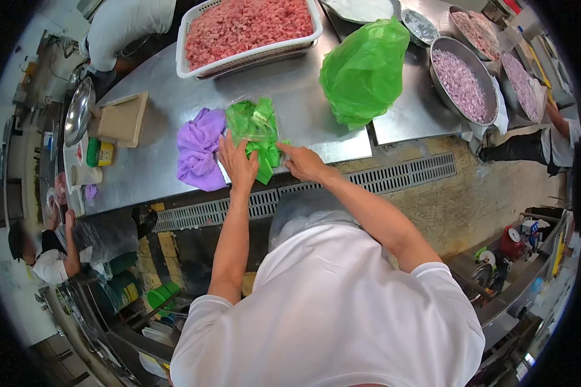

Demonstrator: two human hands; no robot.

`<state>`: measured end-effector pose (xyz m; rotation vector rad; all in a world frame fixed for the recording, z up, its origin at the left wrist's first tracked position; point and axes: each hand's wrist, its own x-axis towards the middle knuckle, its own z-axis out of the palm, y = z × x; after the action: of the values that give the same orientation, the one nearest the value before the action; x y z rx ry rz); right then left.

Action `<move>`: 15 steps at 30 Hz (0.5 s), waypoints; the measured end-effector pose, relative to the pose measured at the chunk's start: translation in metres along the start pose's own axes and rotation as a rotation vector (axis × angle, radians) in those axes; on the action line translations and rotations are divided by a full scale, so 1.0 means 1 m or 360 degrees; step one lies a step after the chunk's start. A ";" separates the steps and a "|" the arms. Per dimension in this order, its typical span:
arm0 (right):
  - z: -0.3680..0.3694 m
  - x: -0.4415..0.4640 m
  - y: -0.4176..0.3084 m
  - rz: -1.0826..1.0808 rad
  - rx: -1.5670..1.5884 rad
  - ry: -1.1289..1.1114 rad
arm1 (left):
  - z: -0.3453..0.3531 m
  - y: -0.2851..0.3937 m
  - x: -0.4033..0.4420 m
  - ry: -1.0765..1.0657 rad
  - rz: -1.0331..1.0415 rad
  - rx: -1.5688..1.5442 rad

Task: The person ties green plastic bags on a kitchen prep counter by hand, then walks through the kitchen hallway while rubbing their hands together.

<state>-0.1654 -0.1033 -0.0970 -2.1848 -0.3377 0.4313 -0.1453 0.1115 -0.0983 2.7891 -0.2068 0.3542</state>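
**Both hands at a flattened green plastic bag (265,124)**

A stainless-steel table (158,119) spans the upper frame, bearing a white crate (255,63) of diced raw meat (248,26) at top centre. A bulging green bag (365,74) sits upper right of centre, a purple cloth (201,151) left of centre. Between them lies the flattened bag. The left hand (240,165) presses it, fingers spread; the right (305,162) reaches its edge, grip unclear. Smoothing seems in hand; the next move probably calls for a light touch.

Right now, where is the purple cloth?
In the head view, the purple cloth lies left of centre on the steel table, beside the left hand and just left of the green plastic.
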 end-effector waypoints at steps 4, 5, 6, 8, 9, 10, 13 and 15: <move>0.002 -0.004 -0.004 -0.0033 -0.0077 0.0067 | 0.007 -0.012 0.002 0.0027 0.0046 -0.0031; 0.004 -0.005 -0.006 -0.0047 -0.0078 0.0106 | 0.008 -0.011 0.002 0.0019 0.0041 -0.0042; 0.007 -0.006 -0.006 -0.0062 -0.0082 0.0141 | 0.006 -0.005 0.001 0.0016 0.0004 -0.0051; 0.011 -0.005 -0.006 -0.0032 -0.0108 0.0120 | 0.004 0.008 0.001 0.0022 -0.0080 -0.0069; 0.012 -0.005 -0.008 -0.0019 -0.0117 0.0106 | 0.005 0.007 0.000 0.0042 -0.0065 -0.0080; 0.011 -0.004 -0.009 -0.0002 -0.0148 0.0092 | 0.006 0.006 0.001 0.0059 -0.0049 -0.0091; 0.014 -0.005 -0.008 0.0027 -0.0214 0.0074 | 0.015 -0.006 0.002 0.0051 -0.0043 -0.0169; 0.015 -0.005 -0.008 0.0004 -0.0232 0.0117 | 0.017 -0.017 0.005 0.0038 -0.0043 -0.0275</move>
<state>-0.1772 -0.0901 -0.0981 -2.3365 -0.3352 0.3358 -0.1341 0.1212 -0.1179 2.6135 -0.1845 0.3458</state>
